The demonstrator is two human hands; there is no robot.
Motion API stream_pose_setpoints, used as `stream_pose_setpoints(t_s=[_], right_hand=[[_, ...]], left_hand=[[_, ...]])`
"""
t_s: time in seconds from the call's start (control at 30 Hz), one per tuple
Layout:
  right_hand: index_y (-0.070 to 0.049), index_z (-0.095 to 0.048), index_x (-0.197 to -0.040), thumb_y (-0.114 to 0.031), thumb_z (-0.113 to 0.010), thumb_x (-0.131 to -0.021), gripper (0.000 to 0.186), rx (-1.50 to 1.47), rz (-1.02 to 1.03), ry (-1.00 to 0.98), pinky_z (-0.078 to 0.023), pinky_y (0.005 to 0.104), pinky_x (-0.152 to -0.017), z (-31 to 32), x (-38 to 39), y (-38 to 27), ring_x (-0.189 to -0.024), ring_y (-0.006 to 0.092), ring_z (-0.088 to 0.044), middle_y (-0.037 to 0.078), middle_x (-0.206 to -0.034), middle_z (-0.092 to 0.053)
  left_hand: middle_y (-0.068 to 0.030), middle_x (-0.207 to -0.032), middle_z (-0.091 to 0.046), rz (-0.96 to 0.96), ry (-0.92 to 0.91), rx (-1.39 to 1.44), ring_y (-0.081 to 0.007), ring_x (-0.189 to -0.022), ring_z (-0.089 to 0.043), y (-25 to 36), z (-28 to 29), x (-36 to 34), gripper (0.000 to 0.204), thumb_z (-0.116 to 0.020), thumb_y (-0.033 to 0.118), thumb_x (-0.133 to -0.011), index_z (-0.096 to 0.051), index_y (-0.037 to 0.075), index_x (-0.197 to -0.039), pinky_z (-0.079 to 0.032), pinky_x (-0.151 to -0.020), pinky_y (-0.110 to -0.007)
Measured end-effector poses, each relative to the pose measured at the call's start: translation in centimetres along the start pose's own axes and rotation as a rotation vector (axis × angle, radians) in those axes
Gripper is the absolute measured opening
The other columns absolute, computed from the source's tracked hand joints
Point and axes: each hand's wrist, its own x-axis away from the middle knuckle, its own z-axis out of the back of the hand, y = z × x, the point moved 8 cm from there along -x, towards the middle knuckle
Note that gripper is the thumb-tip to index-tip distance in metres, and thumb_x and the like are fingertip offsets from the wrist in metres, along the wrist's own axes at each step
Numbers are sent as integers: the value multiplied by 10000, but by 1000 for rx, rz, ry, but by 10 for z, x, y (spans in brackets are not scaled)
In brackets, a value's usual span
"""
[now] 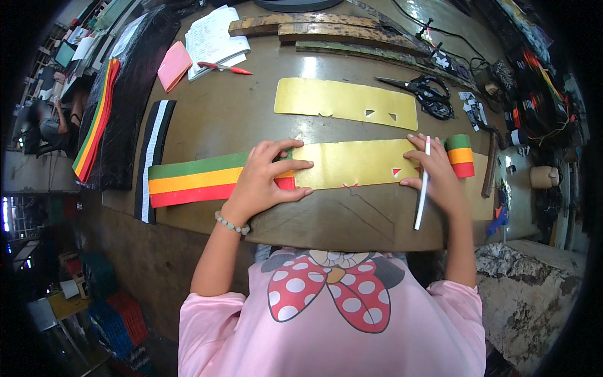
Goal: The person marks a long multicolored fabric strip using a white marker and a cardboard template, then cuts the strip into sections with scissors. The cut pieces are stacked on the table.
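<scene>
A yellow template (352, 162) with small triangular notches lies over a green, yellow and red striped band (195, 179). My left hand (264, 179) presses where the template's left end meets the band, fingers spread. My right hand (433, 179) holds a white pen (421, 201) with a pink tip, its fingertips on the template's right end. The band's rolled end (459, 157) sits just right of that hand. Above, a second yellow template (339, 100) lies beside black-handled scissors (430, 94). A black-and-white strip (156, 151) lies at the band's left end.
On the worktable (282, 223) are papers (213, 44), a pink pad (173, 66), a red pen (226, 68), wooden bars (339, 34) and a wooden stick (488, 169). Striped straps (99, 119) lie on black material at left. A seated person (50, 125) is at far left.
</scene>
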Motion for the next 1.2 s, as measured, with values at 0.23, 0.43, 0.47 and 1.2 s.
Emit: stream_pose_setpoints(t_s=[0.23,0.43,0.47,1.2], right_hand=[[-92,-635,-1153,-388,-765,-777,496,77,39,11,-298,537,-1134,-1,-2,-3,-1331,368,-443,105,-1392,-558],[-74,-630,-1286,-351,-653,-932,450,-109,-240,487,-446,403,-910,28,17,-19,-1068,284,-561,161,-1156,-604],[-68,-629,-1301,-340,-635,-954,440,-213,-278,574,-464,373,-862,31,24,-26,-1017,258,-574,163,-1120,-602],[-19,-497,-651,-38,-745,-794,287,-468,-145,389,-533,380,-807,-44,0,-84,-570,244,-541,102,-589,-486]], left_hand=[[-8,-1303,-596,3,-13,6,-226,-981,-518,-2,-2,2,424,-869,225,-618,-759,173,-1025,-460,-935,-359],[-36,-1272,-603,19,-48,-5,-250,-1007,-543,3,4,-3,349,-828,275,-683,-753,158,-1004,-480,-930,-377],[-53,-1276,-601,2,-48,-25,-256,-1011,-546,10,5,-4,335,-816,269,-698,-749,130,-995,-483,-931,-383],[-45,-1056,-517,-139,-160,-579,-191,-905,-527,71,-52,-26,494,-600,178,-835,-620,297,-1314,-489,-562,-232]])
